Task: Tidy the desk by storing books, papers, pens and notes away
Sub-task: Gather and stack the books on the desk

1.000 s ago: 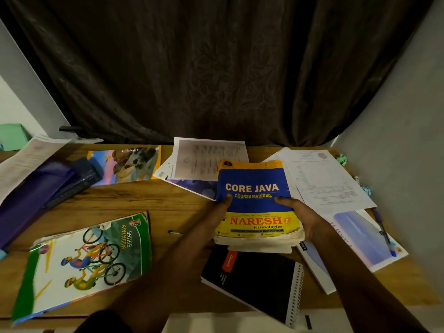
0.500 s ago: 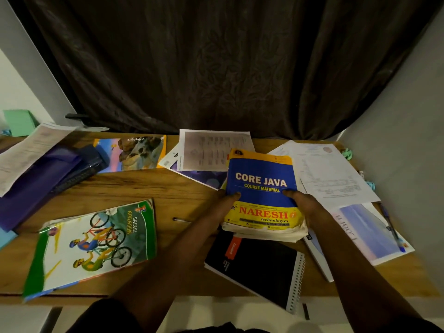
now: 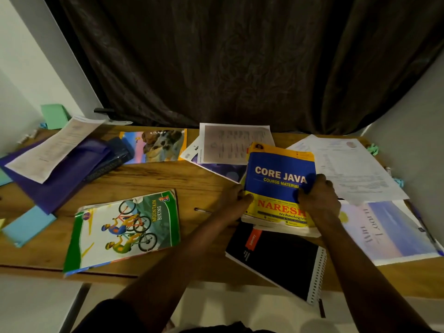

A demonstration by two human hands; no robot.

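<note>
1. Both hands were on the thick blue and yellow Core Java book [image 3: 280,179], right of centre on the wooden surface [image 3: 192,179].
2. The left hand [image 3: 236,203] gripped the book's left edge with the thumb on the cover. The right hand [image 3: 319,200] was curled over the right edge, thumb on the blue part.
3. The book's near edge sat over the far end of a black spiral notebook [image 3: 276,258]. I honestly couldn't tell if it was resting there or lifted clear.
4. A thin pen [image 3: 203,210] lay just left of the left hand, on bare wood.
5. Further left was the Mountain Biking book [image 3: 125,229], flat, with its near corner at the front edge.
6. Behind the Core Java book was a printed sheet [image 3: 235,143], and to its right a loose pile of white papers [image 3: 350,169].
7. Near right, a pastel-cover book [image 3: 389,231] lay partly under those papers, with a blue pen [image 3: 425,229] along its right side.
8. On the far left, a purple folder [image 3: 60,171] had a paper sheet [image 3: 55,145] on top. Some light blue notes [image 3: 26,227] lay nearer.
9. A colourful picture book [image 3: 156,145] lay at the far edge, with a dark curtain [image 3: 240,56] hanging behind it all.
</note>
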